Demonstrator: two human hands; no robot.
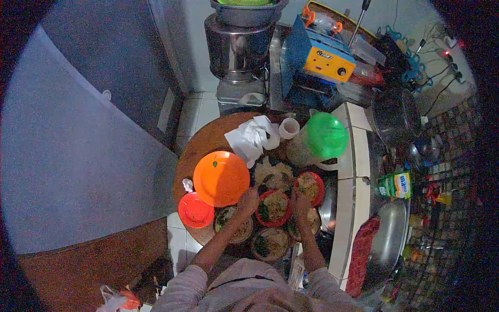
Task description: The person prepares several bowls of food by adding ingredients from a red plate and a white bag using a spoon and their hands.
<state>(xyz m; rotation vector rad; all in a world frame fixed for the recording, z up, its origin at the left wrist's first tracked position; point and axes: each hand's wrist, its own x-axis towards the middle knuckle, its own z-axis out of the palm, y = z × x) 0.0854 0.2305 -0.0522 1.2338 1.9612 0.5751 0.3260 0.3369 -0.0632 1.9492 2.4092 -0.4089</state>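
Observation:
On the round wooden table, my left hand (248, 202) is at the left rim of a red bowl of food (273, 208), beside the large orange plate (221, 179). My right hand (300, 203) is between that bowl and another red bowl (309, 188). Both hands look curled, but the fingertips are too blurred to tell what they hold. Several more bowls of food surround them, one (270, 244) nearest my body. A green leaf lies on the orange plate. Food in a clear wrap or dish (273, 174) sits just beyond my hands.
A small red plate (196, 210) is at the table's left. White paper (252, 139), a cup (289, 128) and a green-lidded pitcher (327, 136) stand at the back. A tiled counter edge (358, 203) bounds the right, with a metal tray (390, 234).

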